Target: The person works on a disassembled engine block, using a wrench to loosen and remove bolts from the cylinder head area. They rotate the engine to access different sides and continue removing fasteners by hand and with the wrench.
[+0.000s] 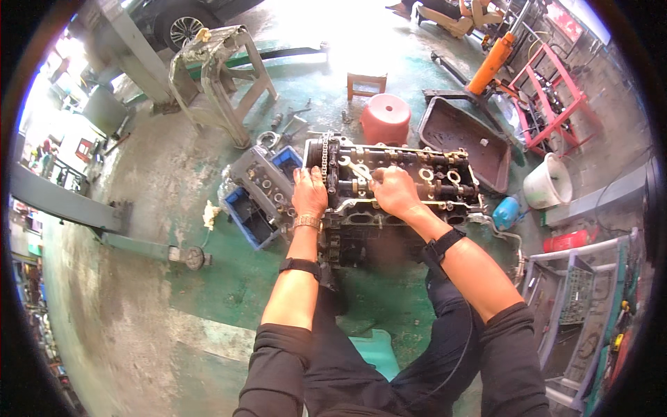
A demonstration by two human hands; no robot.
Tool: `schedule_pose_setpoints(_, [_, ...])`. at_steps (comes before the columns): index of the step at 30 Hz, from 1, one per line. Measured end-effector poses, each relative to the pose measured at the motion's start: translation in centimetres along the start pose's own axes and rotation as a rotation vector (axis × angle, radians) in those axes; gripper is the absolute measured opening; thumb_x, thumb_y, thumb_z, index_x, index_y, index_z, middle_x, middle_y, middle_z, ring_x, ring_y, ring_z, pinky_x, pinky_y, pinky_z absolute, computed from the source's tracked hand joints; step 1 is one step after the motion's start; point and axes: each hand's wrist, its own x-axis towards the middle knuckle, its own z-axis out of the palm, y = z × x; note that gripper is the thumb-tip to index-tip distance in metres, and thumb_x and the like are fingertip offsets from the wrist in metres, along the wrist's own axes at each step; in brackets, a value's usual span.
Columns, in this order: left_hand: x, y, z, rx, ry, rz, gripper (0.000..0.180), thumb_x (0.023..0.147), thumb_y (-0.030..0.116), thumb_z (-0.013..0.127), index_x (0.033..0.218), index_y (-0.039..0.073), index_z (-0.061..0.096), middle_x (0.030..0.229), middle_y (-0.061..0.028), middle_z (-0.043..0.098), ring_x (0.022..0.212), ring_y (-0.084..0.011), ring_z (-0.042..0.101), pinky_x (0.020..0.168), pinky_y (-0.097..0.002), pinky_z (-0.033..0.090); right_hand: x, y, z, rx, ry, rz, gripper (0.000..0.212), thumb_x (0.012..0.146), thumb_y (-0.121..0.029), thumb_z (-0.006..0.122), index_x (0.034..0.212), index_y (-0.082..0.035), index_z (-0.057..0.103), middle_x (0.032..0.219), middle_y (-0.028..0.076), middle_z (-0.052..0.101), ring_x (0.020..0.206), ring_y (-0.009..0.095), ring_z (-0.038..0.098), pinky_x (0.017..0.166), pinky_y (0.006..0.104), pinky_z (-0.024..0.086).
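An engine cylinder head (417, 182) sits on an engine block on the green floor in front of me, with a timing chain (324, 158) at its left end. My left hand (309, 192) rests on the head's left end, fingers down beside the chain. My right hand (393, 191) is closed on a silver wrench (356, 169) that lies across the top of the head, its ring end pointing up and left. My knees and black trousers fill the lower middle.
A grey engine cover (264, 182) lies on a blue crate (244, 217) at left. A red stool (385, 118), a dark oil pan (458, 137), a white bucket (547, 182), a blue can (506, 212), a metal stand (219, 80) and a tool rack (580, 306) surround me.
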Motion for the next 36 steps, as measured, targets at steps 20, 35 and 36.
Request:
schedule_pose_setpoints(20, [1.4,-3.2,1.5,0.207,0.063,0.213,0.049,0.102,0.036,0.033,0.120,-0.003,0.056,0.132,-0.0267,0.052,0.128,-0.0412,0.044,0.105,-0.0469,0.039,1.6,3.0,2.2,0.014,-0.084,-0.167,0.018,0.087,-0.020,0.063,0.095,-0.005,0.070,0.088,0.019,0.068,0.086,0.039,0.065,0.076,0.0471,0.051])
schedule_pose_setpoints(35, [0.6,-1.9,0.9,0.088,0.089,0.145,0.049,0.102,0.037,0.033,0.120,-0.001,0.056,0.134,-0.0252,0.051,0.127,-0.0408,0.045,0.103,-0.0467,0.040,2.6,3.1,2.2,0.022,-0.071,-0.223,0.017,0.085,-0.019,0.064,0.092,-0.005,0.071,0.084,0.020,0.068,0.083,0.039,0.065,0.075,0.0469,0.051])
schedule_pose_setpoints(36, [0.5,-1.7,0.8,0.095,0.073,0.112,0.049,0.102,0.037,0.033,0.120,-0.001,0.056,0.134,-0.0252,0.051,0.127,-0.0409,0.046,0.102,-0.0468,0.040,2.9,3.1,2.0,0.026,-0.082,-0.227,0.017,0.085,-0.019,0.064,0.092,-0.005,0.071,0.084,0.020,0.068,0.083,0.038,0.066,0.075,0.0462,0.051])
